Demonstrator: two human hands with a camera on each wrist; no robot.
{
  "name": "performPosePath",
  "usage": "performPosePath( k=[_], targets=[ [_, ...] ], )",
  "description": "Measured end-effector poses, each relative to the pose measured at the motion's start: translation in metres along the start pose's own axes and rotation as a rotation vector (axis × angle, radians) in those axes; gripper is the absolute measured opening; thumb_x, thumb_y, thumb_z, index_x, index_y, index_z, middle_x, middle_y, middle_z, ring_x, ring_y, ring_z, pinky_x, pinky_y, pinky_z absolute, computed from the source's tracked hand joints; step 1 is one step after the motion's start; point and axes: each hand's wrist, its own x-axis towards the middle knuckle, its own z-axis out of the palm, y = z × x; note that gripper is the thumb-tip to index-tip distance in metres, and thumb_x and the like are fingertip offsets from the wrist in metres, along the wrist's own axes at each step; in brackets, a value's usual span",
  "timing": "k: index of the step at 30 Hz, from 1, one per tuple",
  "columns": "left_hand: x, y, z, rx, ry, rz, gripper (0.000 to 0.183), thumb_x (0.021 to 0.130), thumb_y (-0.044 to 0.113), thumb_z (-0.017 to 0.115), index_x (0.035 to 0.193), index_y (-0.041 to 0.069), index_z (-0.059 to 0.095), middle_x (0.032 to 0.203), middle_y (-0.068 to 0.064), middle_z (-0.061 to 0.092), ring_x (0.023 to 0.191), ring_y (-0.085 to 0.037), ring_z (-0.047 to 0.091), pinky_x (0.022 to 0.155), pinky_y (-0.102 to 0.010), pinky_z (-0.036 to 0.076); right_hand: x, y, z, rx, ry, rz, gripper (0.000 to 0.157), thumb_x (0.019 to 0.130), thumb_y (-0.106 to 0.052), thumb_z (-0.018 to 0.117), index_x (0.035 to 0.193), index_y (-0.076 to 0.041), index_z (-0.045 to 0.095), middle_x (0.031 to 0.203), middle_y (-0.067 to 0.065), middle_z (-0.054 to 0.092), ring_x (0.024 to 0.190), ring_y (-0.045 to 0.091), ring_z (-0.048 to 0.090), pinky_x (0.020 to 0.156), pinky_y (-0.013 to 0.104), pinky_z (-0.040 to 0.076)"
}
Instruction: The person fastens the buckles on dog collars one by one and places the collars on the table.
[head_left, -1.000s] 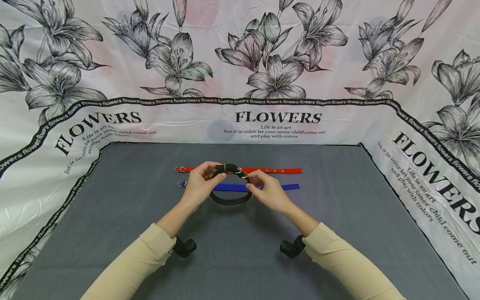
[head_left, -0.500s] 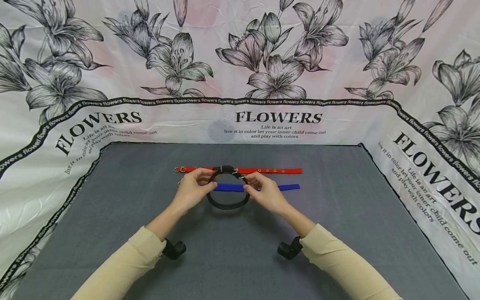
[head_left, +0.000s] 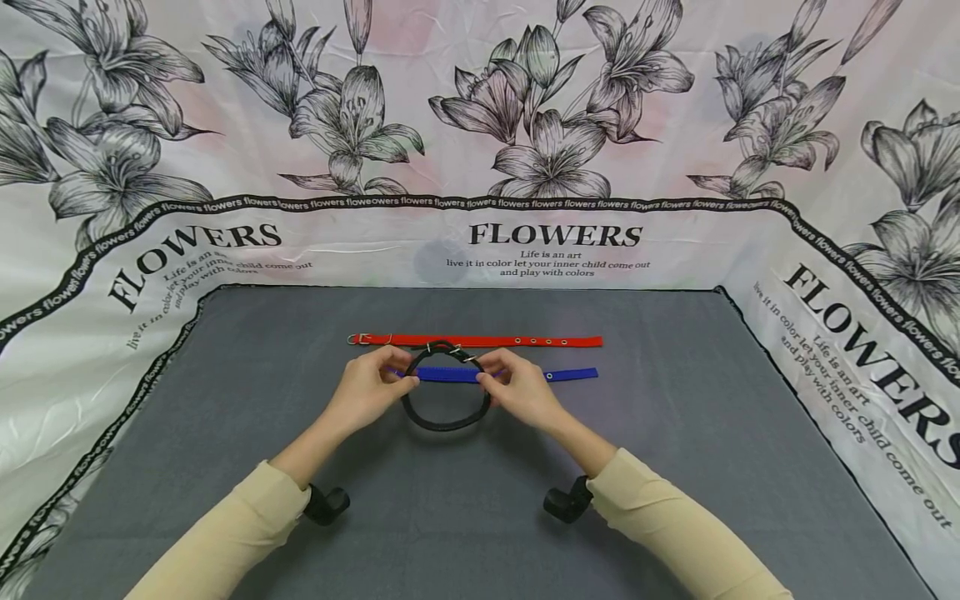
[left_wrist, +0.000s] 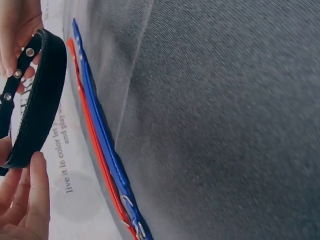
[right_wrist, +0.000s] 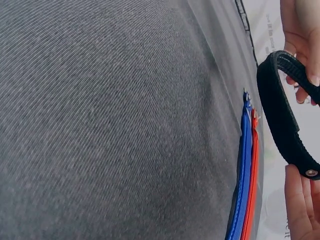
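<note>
A black pet collar [head_left: 447,427], closed into a ring with its metal buckle on the far side, is held up over the grey cloth. My left hand [head_left: 365,390] pinches the ring's left side between thumb and fingers, and my right hand [head_left: 527,390] pinches its right side. Metal-rimmed holes show along the black collar [left_wrist: 56,75] in the left wrist view. From the right wrist, the black collar [right_wrist: 274,100] appears as a wide curved band between both hands. Behind the ring lie a blue collar [head_left: 577,374], partly hidden by the hands, and a red collar [head_left: 495,341].
Both loose collars lie stretched out straight, side by side, buckles to the left. Grey cloth [head_left: 480,517] covers the table. A white fabric with printed flowers [head_left: 555,154] hangs behind and at the sides. Black wrist devices [head_left: 567,500] sit at both cuffs.
Both hands have brought the black collar nearer to me and slightly left. Its loop has tipped and now looks rounder. The red and blue collars have stayed in place.
</note>
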Motion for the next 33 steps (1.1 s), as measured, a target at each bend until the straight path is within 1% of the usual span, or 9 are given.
performPosePath(
  k=[2,6,10,16,20,25,27,30,33],
  targets=[
    [-0.001,-0.002,-0.001,0.027,0.002,0.003,0.027,0.081,0.016,0.070,0.105,0.008,0.062,0.098,-0.007,0.066,0.069,-0.012,0.063,0.058,-0.026,0.052,0.001,-0.001,0.002,-0.008,0.004,-0.006,0.020,0.087,-0.010,0.063,0.107,-0.010,0.060,0.088,0.006,0.064,0.065,0.012,0.063,0.057,0.035,0.054],
    [-0.003,-0.007,-0.005,0.127,0.008,0.012,0.025,0.081,0.018,0.071,0.103,0.009,0.063,0.093,-0.006,0.066,0.066,-0.010,0.062,0.055,-0.026,0.049,0.002,-0.004,0.007,-0.050,0.010,-0.035,0.019,0.087,-0.011,0.063,0.106,-0.010,0.060,0.086,0.005,0.066,0.060,0.010,0.062,0.052,0.027,0.052],
    [-0.006,-0.012,-0.010,0.182,0.004,-0.001,0.025,0.081,0.019,0.071,0.103,0.009,0.064,0.089,-0.005,0.066,0.065,-0.010,0.062,0.053,-0.026,0.047,0.003,-0.006,0.014,-0.091,0.014,-0.061,0.018,0.087,-0.013,0.063,0.105,-0.011,0.061,0.081,0.004,0.067,0.053,0.008,0.060,0.047,0.024,0.049],
    [-0.011,-0.018,-0.017,0.179,-0.001,-0.048,0.027,0.081,0.018,0.069,0.105,0.008,0.062,0.087,-0.008,0.067,0.053,-0.011,0.060,0.048,-0.028,0.045,0.008,-0.008,0.029,-0.126,0.014,-0.028,0.016,0.087,-0.016,0.063,0.102,-0.013,0.061,0.076,0.000,0.067,0.050,0.008,0.058,0.044,0.025,0.047],
    [-0.014,-0.022,-0.021,0.181,0.009,-0.080,0.026,0.082,0.017,0.069,0.105,0.007,0.062,0.085,-0.008,0.068,0.052,-0.010,0.060,0.048,-0.029,0.045,0.010,-0.011,0.040,-0.114,-0.025,0.003,0.019,0.087,-0.017,0.063,0.106,-0.011,0.061,0.081,0.002,0.069,0.052,0.014,0.061,0.045,0.026,0.047],
    [-0.018,-0.032,-0.027,0.175,0.016,-0.108,0.025,0.082,0.015,0.068,0.104,0.005,0.062,0.083,-0.009,0.068,0.052,-0.011,0.060,0.048,-0.028,0.046,0.010,-0.016,0.052,-0.101,-0.076,0.025,0.025,0.086,-0.014,0.063,0.110,-0.010,0.060,0.092,0.006,0.067,0.059,0.011,0.064,0.049,0.024,0.049],
    [-0.020,-0.035,-0.029,0.173,0.013,-0.115,0.024,0.082,0.014,0.068,0.103,0.005,0.062,0.084,-0.009,0.068,0.052,-0.011,0.061,0.048,-0.028,0.047,0.010,-0.017,0.057,-0.099,-0.093,0.025,0.026,0.086,-0.012,0.063,0.112,-0.009,0.060,0.095,0.008,0.066,0.061,0.008,0.063,0.050,0.023,0.049],
    [-0.022,-0.039,-0.033,0.175,0.005,-0.133,0.024,0.082,0.014,0.067,0.104,0.005,0.062,0.087,-0.011,0.068,0.054,-0.012,0.062,0.049,-0.027,0.048,0.011,-0.018,0.063,-0.107,-0.106,0.018,0.026,0.087,-0.009,0.062,0.112,-0.008,0.060,0.095,0.009,0.065,0.060,0.008,0.063,0.049,0.021,0.049],
    [-0.024,-0.043,-0.036,0.190,-0.001,-0.144,0.025,0.083,0.014,0.067,0.105,0.005,0.062,0.089,-0.012,0.067,0.054,-0.011,0.062,0.049,-0.027,0.047,0.012,-0.019,0.069,-0.128,-0.086,-0.002,0.024,0.087,-0.008,0.062,0.111,-0.008,0.061,0.093,0.008,0.065,0.058,0.007,0.061,0.048,0.020,0.048]
  ],
)
